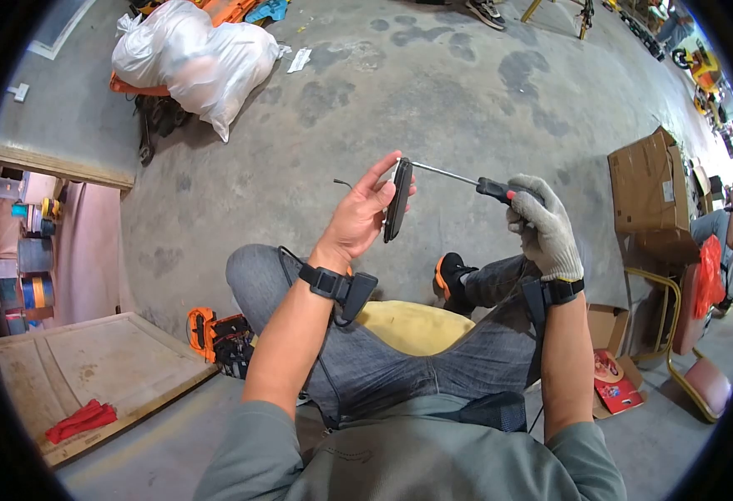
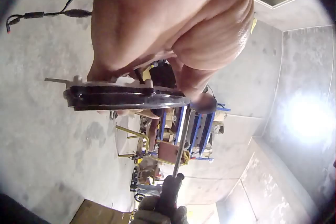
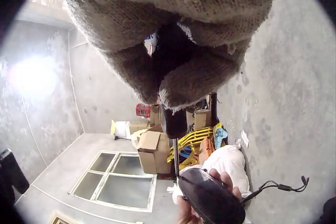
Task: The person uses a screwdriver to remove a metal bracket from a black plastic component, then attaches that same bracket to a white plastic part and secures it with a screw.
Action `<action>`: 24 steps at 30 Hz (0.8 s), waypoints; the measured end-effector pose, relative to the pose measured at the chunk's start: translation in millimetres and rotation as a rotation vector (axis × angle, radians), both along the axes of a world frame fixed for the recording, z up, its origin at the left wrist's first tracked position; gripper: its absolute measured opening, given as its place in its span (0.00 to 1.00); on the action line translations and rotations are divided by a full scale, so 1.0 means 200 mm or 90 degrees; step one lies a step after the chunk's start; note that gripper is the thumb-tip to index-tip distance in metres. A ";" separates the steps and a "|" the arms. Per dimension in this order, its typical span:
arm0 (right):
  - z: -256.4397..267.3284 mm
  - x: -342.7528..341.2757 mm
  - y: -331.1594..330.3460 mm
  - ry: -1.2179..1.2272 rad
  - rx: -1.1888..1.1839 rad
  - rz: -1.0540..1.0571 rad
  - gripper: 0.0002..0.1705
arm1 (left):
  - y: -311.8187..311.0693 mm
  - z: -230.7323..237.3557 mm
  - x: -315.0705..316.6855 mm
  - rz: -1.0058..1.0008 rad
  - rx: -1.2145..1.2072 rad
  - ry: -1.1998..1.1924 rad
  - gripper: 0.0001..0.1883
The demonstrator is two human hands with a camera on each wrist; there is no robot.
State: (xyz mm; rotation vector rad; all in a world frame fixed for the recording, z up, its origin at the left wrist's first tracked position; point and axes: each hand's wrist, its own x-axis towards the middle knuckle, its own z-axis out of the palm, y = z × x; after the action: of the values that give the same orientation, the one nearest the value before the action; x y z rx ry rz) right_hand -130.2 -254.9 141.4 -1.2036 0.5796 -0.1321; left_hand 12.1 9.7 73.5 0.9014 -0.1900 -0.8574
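Note:
My bare left hand (image 1: pixel 354 219) holds a thin black oval housing (image 1: pixel 397 204) on edge, thumb on one side and fingers round the other. In the right wrist view the broad dark face of the housing (image 3: pixel 212 196) shows, and a short cable (image 3: pixel 270 184) with small plug ends trails from it. My right hand (image 1: pixel 546 225), in a grey knitted glove, grips the black and red handle of a screwdriver (image 1: pixel 493 189). The screwdriver's long metal shaft points left, its tip right at the upper end of the housing. Glove fingers hide much of the handle in the right wrist view.
I sit low over the concrete floor, a yellow cushion (image 1: pixel 412 324) between my legs. White sacks (image 1: pixel 216 67) lie at the far left. Cardboard boxes (image 1: pixel 646 188) and a yellow-framed chair (image 1: pixel 675 334) stand to the right. A wooden panel (image 1: pixel 124 367) with a red cloth is at left.

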 end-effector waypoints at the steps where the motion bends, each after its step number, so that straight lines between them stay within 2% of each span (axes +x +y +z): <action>1: 0.00 0.00 0.00 0.000 0.002 0.000 0.22 | 0.00 0.00 0.00 -0.002 0.001 -0.004 0.29; 24: -0.02 -0.01 -0.01 -0.008 0.007 -0.003 0.21 | -0.01 -0.01 0.00 0.016 0.024 -0.019 0.31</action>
State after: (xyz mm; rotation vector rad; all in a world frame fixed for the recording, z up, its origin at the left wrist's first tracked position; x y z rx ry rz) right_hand -131.3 -256.1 137.4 -1.1909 0.5716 -0.1397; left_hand 12.3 8.7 71.6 0.9506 -0.1887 -0.8270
